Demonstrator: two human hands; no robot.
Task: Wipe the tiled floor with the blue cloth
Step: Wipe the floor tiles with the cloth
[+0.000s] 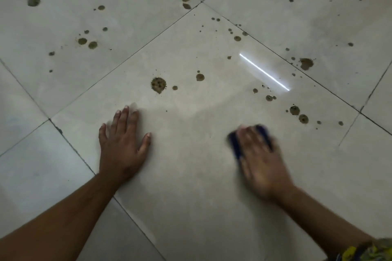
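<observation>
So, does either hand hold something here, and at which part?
The right hand lies flat on top of the blue cloth, pressing it to the tiled floor; blur hides any curled fingers. The left hand rests open on the floor, holding nothing.

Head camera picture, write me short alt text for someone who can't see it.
Seen from above, a person's right hand presses a blue cloth on a pale tiled floor, blurred by motion, while the left hand rests flat on the tile with fingers spread. Many brown dirt spots dot the tiles beyond the hands.
</observation>
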